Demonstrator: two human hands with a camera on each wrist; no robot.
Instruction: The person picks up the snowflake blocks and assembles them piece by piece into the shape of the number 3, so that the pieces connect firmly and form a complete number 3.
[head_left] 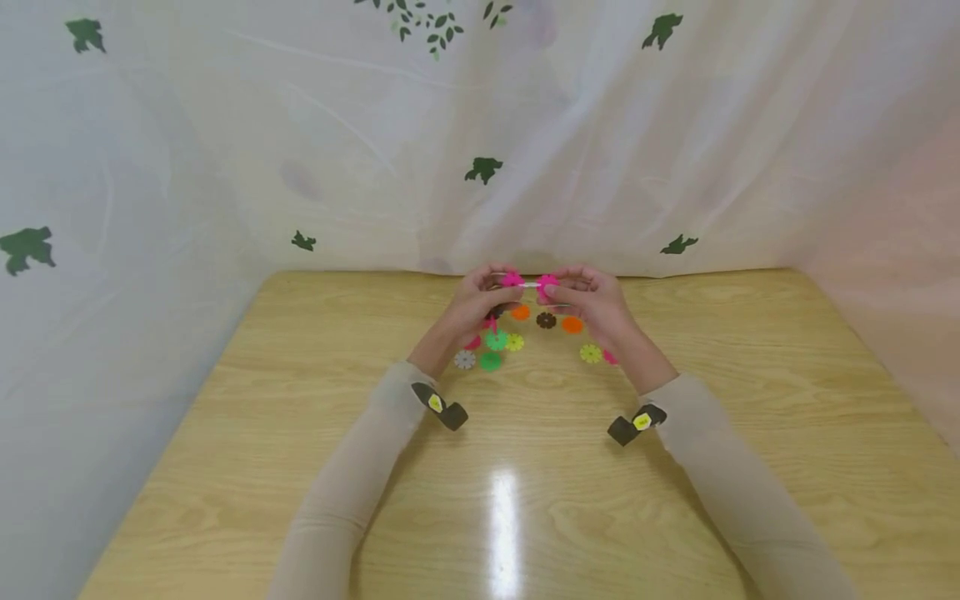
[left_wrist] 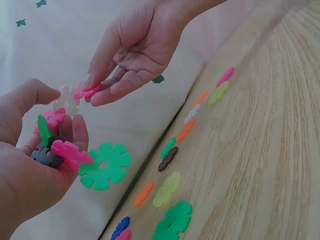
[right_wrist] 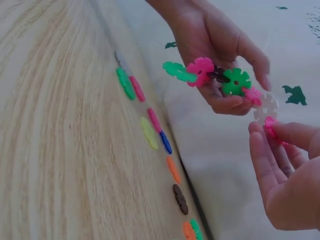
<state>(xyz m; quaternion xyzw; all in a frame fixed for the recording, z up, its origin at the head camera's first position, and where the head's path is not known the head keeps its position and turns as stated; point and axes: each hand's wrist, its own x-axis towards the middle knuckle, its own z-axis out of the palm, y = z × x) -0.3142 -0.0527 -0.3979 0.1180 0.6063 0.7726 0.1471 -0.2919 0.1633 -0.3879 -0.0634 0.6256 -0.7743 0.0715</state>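
My left hand (head_left: 480,300) holds a chain of interlocking snowflake discs above the far part of the table. In the left wrist view the chain runs from a large green disc (left_wrist: 106,166) through a pink disc (left_wrist: 72,156), a black disc (left_wrist: 47,155), a smaller green disc (left_wrist: 44,129) and another pink one (left_wrist: 52,119) to a white disc (left_wrist: 67,100). Between thumb and fingers, my right hand (head_left: 594,302) pinches a pink disc (right_wrist: 270,127) right at the white disc's edge. Left fingertips rest close by the white disc.
Loose discs lie scattered on the wooden table (head_left: 525,425) beneath and in front of the hands, among them a yellow disc (head_left: 591,353), an orange disc (head_left: 572,325), a brown disc (head_left: 546,320) and a grey disc (head_left: 464,359). A pale curtain (head_left: 570,192) hangs behind the table's far edge.
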